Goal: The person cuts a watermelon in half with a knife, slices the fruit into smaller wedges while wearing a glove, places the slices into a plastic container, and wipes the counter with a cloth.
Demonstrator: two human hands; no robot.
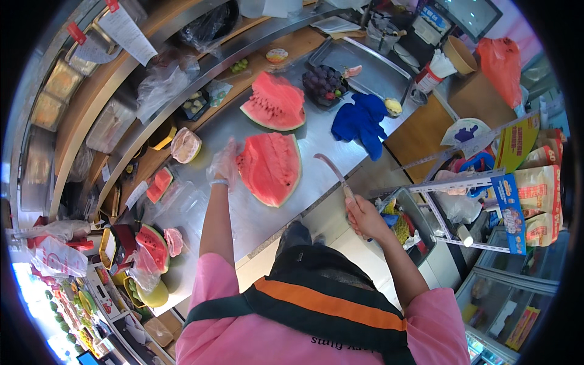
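My left hand (224,165), in a clear plastic glove, is at the left edge of a large cut piece of watermelon (270,169) lying on the metal table (315,182); whether its fingers grip the piece is hard to tell. A second watermelon piece (276,102) lies just beyond it. My bare right hand (365,216) holds a curved-blade knife (335,169) by its handle, off the table's front edge, with the blade pointing towards the table. Blue gloves (360,121) lie to the right of the watermelon, near a container of dark grapes (324,84).
A metal tray (360,68) stands at the back right. More cut watermelon (155,248) and a pale green round fruit (154,293) are at the left end. Wooden shelves (91,109) line the back. A bin (413,228) and a rack (461,182) of packets stand at the right.
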